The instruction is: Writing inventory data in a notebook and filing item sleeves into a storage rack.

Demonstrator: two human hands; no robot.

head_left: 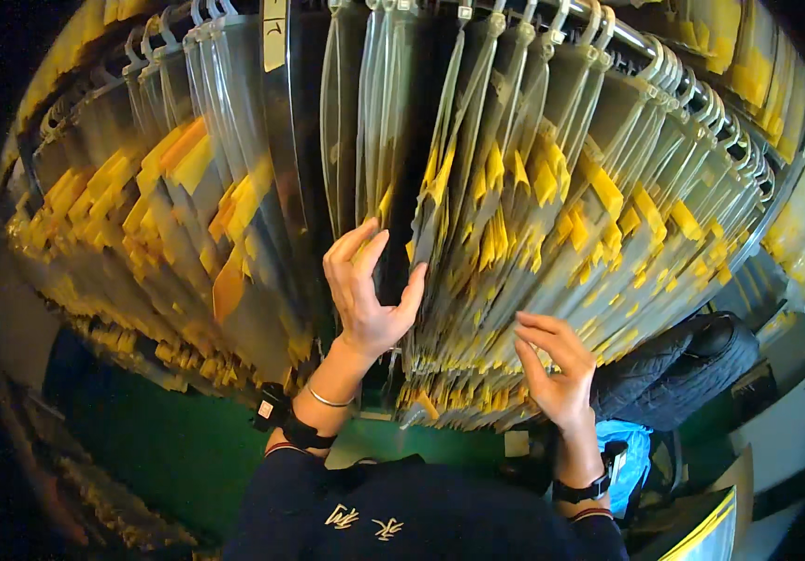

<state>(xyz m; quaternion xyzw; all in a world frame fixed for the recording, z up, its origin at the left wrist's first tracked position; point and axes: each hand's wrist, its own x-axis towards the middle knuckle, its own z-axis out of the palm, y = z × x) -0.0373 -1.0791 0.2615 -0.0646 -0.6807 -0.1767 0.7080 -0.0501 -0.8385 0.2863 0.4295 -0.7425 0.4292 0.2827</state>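
- Reaching up from the dark-sleeved forearms, both hands work into a dense row of hanging clear sleeves (552, 234) with yellow tags.
- Right hand (557, 369), fingers loosely curled and holding nothing, rests against the lower sleeve edges, apparently steadying them.
- Left hand (365, 290), fingers spread wide, presses into a dark gap (402, 187), seemingly keeping the sleeves parted.
- Above, white hooks (599, 23) hang each sleeve from a curved rail (702, 89), so they slide sideways.

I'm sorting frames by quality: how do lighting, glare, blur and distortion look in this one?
Head view: strong fisheye bend, the hanger rail curves and the corners go black; warm, uneven light with glare on the clear hanging bags; left hand and right hand fairly sharp, bags toward the rim soft and smeared.
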